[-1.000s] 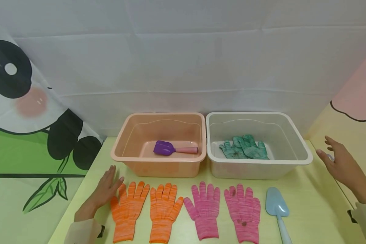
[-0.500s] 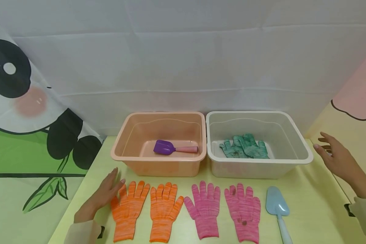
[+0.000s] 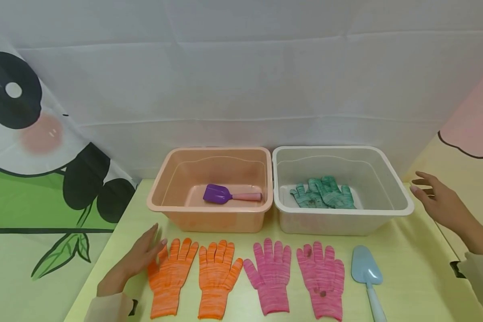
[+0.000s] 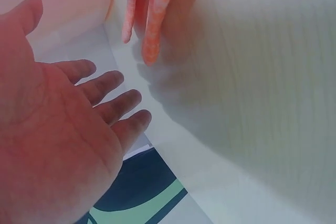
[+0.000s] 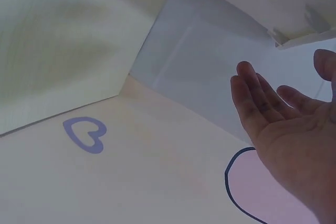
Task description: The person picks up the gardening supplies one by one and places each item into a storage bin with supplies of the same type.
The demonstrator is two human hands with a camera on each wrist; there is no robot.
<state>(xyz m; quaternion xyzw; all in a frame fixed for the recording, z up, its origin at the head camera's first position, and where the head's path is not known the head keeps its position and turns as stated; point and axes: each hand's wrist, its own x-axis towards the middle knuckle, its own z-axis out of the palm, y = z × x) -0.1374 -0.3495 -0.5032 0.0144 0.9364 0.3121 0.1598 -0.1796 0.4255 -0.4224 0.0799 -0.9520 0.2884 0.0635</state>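
One orange glove (image 3: pixel 171 281) lies toward the left edge of the tabletop (image 3: pixel 418 277), beside the left hand (image 3: pixel 134 257), which grips nothing. The right hand (image 3: pixel 444 203), likewise unclenched, hangs by the right edge near the white basin (image 3: pixel 342 212); a blue trowel (image 3: pixel 366 266) lies toward the near right corner.

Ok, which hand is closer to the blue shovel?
The right hand. It is beyond the blue shovel and to its right, not touching it. The left hand is far left of it, beside the orange gloves.

yellow table (image 3: pixel 410 273), peach tub (image 3: pixel 213 222), white tub (image 3: pixel 326 223), orange gloves (image 3: pixel 215 279), pink gloves (image 3: pixel 271 281), blue trowel (image 3: pixel 366 267)
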